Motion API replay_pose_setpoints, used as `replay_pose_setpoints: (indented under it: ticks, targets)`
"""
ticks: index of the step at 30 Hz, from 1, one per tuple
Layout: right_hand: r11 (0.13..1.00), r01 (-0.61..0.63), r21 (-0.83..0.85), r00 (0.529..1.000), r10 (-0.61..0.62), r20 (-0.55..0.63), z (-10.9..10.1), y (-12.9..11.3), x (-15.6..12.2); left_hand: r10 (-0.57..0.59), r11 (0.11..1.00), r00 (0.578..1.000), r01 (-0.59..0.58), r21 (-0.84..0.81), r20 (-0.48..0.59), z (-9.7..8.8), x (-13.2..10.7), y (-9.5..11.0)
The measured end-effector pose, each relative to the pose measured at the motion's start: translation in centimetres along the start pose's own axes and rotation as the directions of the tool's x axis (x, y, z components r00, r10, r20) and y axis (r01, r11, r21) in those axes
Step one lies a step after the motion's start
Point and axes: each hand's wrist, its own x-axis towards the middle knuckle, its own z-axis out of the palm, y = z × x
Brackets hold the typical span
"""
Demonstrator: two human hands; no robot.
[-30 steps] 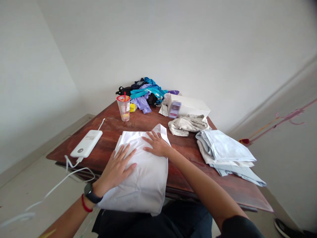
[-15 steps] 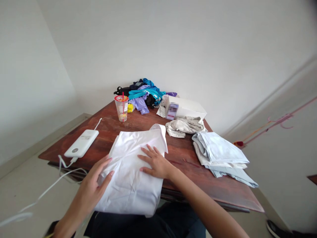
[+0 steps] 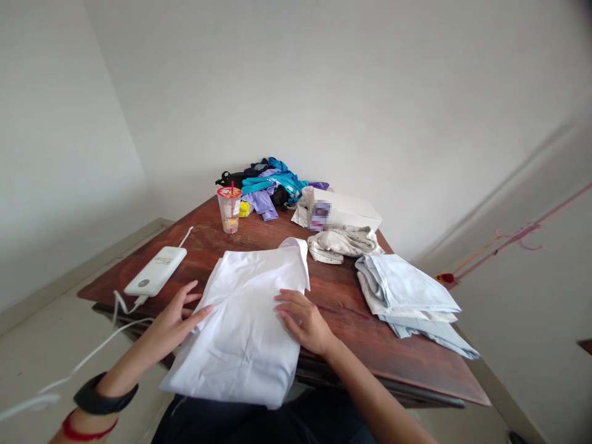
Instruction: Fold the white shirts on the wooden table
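A white folded shirt [image 3: 245,308] lies in front of me, its collar-like flap standing up at the far right corner. Its near end hangs over the table edge onto my lap. At the shirt's left edge is my left hand [image 3: 180,317], fingers spread, with the thumb resting on the cloth. My right hand [image 3: 305,320] lies on the right side of the shirt, open, its fingers slightly bent and gripping nothing that I can see.
On the wooden table [image 3: 342,320] stand a power bank [image 3: 156,271] with a white cable, a lidded plastic cup [image 3: 229,213], and a white box [image 3: 351,211]. Crumpled patterned cloth [image 3: 342,242] lies before the box. Folded clothes [image 3: 407,287] are stacked right; a clothes heap [image 3: 272,185] sits behind.
My right hand has slid from the shirt's middle toward its right edge and nearer to me. My left hand has shifted slightly outward, and the shirt's near left corner now spreads further left.
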Motion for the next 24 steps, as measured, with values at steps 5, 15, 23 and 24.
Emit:
replay_pose_setpoints:
  ticks: [5,15,23,24]
  targets:
    - [0.972,-0.183,0.150,0.939,0.218,-0.266,-3.3,1.5,-2.1,-0.044,0.971,0.998,0.035,0.238,0.034,-0.3,3.0,1.4]
    - [0.710,-0.316,0.630,0.650,0.645,-0.401,-4.7,6.9,-3.4,0.340,0.917,0.937,-0.348,0.196,0.074,2.4,5.3,3.2]
    - [0.721,-0.349,0.598,0.702,0.624,-0.343,-4.6,6.3,-3.0,0.415,0.903,0.908,-0.418,0.102,0.054,1.5,7.5,9.7]
    - [0.721,-0.347,0.600,0.703,0.623,-0.342,-4.7,6.4,-3.0,0.428,0.896,0.903,-0.428,0.114,0.025,1.4,8.4,10.5]
